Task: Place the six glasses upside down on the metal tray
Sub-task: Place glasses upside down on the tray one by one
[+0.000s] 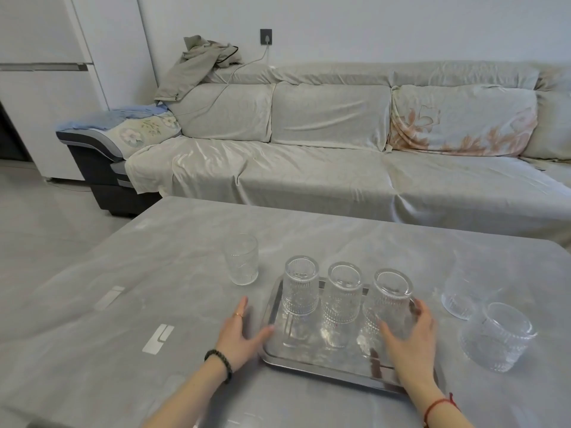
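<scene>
A metal tray lies on the grey table in front of me. Three ribbed clear glasses stand upside down in a row along its far side: left, middle, right. My right hand wraps around the right glass, thumb in front and fingers behind. My left hand rests flat on the table with fingers apart, its thumb touching the tray's left rim. One glass stands upright left of the tray. Two more upright glasses stand to the right.
The grey table carries a few pale tape marks at the left. Beyond its far edge is a long covered sofa. A white cabinet stands at the back left.
</scene>
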Tool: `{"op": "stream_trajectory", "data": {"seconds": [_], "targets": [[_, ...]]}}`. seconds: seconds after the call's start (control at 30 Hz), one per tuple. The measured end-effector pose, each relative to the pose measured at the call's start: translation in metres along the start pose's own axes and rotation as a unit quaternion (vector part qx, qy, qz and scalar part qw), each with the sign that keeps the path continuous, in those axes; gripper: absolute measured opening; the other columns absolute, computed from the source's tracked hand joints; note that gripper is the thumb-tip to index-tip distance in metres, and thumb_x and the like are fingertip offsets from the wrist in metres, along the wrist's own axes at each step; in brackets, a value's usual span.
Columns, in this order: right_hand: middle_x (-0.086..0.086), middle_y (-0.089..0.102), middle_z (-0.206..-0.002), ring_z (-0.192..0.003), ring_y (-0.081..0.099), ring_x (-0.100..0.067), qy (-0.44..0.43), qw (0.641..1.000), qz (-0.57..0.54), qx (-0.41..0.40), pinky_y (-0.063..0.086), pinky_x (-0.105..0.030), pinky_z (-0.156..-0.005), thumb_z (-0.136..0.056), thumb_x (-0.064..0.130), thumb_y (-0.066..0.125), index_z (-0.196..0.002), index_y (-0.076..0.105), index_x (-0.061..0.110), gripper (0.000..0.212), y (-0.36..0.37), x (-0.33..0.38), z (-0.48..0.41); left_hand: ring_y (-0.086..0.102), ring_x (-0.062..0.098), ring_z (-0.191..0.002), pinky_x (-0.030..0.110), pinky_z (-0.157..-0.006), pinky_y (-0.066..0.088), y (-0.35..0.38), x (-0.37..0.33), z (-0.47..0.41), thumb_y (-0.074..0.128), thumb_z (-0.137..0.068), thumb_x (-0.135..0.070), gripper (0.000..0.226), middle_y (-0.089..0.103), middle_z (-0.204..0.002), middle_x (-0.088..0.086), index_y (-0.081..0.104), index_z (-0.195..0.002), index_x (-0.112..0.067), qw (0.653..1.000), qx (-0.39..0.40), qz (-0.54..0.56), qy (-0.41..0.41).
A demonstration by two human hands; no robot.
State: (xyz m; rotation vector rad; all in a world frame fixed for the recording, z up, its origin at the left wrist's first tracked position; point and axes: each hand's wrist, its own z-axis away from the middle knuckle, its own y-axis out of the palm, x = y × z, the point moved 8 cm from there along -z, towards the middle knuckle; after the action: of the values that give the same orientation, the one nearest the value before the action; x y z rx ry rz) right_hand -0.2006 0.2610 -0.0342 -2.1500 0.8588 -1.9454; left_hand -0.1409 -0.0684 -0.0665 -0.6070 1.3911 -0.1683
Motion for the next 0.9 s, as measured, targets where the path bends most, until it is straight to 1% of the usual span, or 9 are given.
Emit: {"op": "stream_trajectory", "data": {"seconds": [0.07,0.13,0.23,0.37,0.47,0.53,0.7,0.83,0.9], "targets": [[-0.014,0.048,-0.116,-0.101,0.048,-0.027,-0.03,1.0,-0.006,-0.006,0.041,-0.04,-0.093,-0.071,0.002,0.071,-0.127,0.039,0.009,0.065,-0.001,0.005,0.018,0.02,0.016,-0.139,0.029,-0.112,0.018,-0.018,-0.012,-0.022,0.07,-0.074,-0.035,0.095,0.016,-0.154,0.003,0.007,-0.143,-0.015,0.997,-0.046,0.057,-0.015],[-0.01,0.051,-0.099,-0.083,0.049,-0.023,-0.067,0.997,-0.011,0.022,0.041,-0.021,-0.08,-0.069,-0.007,0.068,-0.119,0.048,0.006,0.056,0.007,0.012,0.033,0.03,0.011,-0.129,0.025,-0.103,0.024,-0.037,-0.023,-0.047,0.072,-0.073,-0.028,0.094,0.023,-0.151,0.004,0.01,-0.142,-0.012,0.992,-0.087,0.089,-0.022],[-0.01,0.056,-0.086,-0.071,0.047,-0.016,-0.106,0.993,-0.021,0.054,0.04,-0.003,-0.066,-0.063,-0.017,0.068,-0.108,0.055,0.008,0.053,0.019,0.022,0.048,0.036,0.015,-0.125,0.024,-0.097,0.027,-0.054,-0.031,-0.079,0.075,-0.07,-0.021,0.09,0.035,-0.143,0.008,0.017,-0.139,-0.011,0.986,-0.123,0.111,-0.026],[-0.001,0.056,-0.073,-0.069,0.048,-0.019,-0.12,0.989,-0.059,0.06,0.041,-0.003,-0.052,-0.059,-0.021,0.063,-0.086,0.056,0.035,0.063,0.031,0.026,0.058,0.037,0.027,-0.128,0.032,-0.1,0.031,-0.054,-0.017,-0.108,0.079,-0.066,-0.014,0.095,0.04,-0.138,0.009,0.018,-0.138,-0.016,0.979,-0.133,0.145,-0.052],[-0.002,0.054,-0.083,-0.067,0.048,-0.02,-0.109,0.987,-0.079,0.087,0.041,-0.006,-0.052,-0.06,-0.021,0.06,-0.081,0.06,0.036,0.06,0.043,0.026,0.061,0.035,0.029,-0.13,0.039,-0.108,0.03,-0.051,-0.006,-0.119,0.081,-0.063,-0.014,0.094,0.034,-0.145,0.008,0.022,-0.136,-0.016,0.973,-0.154,0.155,-0.071],[-0.005,0.057,-0.07,-0.067,0.05,-0.019,-0.124,0.984,-0.057,0.113,0.042,-0.008,-0.053,-0.061,-0.019,0.061,-0.075,0.061,0.035,0.056,0.049,0.029,0.064,0.041,0.03,-0.126,0.04,-0.106,0.033,-0.051,-0.002,-0.12,0.082,-0.061,-0.015,0.088,0.04,-0.141,0.009,0.029,-0.131,-0.015,0.97,-0.173,0.157,-0.074],[-0.004,0.058,-0.083,-0.071,0.053,-0.019,-0.128,0.976,-0.055,0.169,0.055,-0.026,-0.063,-0.067,-0.013,0.064,-0.092,0.054,0.036,0.055,0.061,0.04,0.068,0.049,0.023,-0.106,0.034,-0.095,0.041,-0.053,-0.002,-0.095,0.083,-0.059,-0.022,0.078,0.051,-0.119,0.004,0.035,-0.121,-0.017,0.958,-0.21,0.185,-0.055],[-0.001,0.061,-0.094,-0.081,0.054,-0.009,-0.113,0.966,-0.111,0.203,0.046,-0.006,-0.062,-0.067,-0.004,0.072,-0.097,0.051,0.036,0.055,0.072,0.056,0.075,0.057,0.026,-0.103,0.038,-0.09,0.047,-0.047,-0.004,-0.051,0.075,-0.07,-0.019,0.053,0.06,-0.107,0.008,0.048,-0.115,-0.008,0.912,-0.221,0.343,-0.049],[0.006,0.059,-0.105,-0.088,0.057,-0.009,-0.094,0.957,-0.147,0.232,0.046,-0.005,-0.065,-0.065,0.004,0.077,-0.106,0.047,0.039,0.062,0.08,0.064,0.081,0.067,0.024,-0.092,0.035,-0.074,0.056,-0.035,-0.014,-0.029,0.067,-0.075,-0.019,0.027,0.073,-0.093,0.004,0.062,-0.1,-0.012,0.894,-0.158,0.417,-0.035]]}}
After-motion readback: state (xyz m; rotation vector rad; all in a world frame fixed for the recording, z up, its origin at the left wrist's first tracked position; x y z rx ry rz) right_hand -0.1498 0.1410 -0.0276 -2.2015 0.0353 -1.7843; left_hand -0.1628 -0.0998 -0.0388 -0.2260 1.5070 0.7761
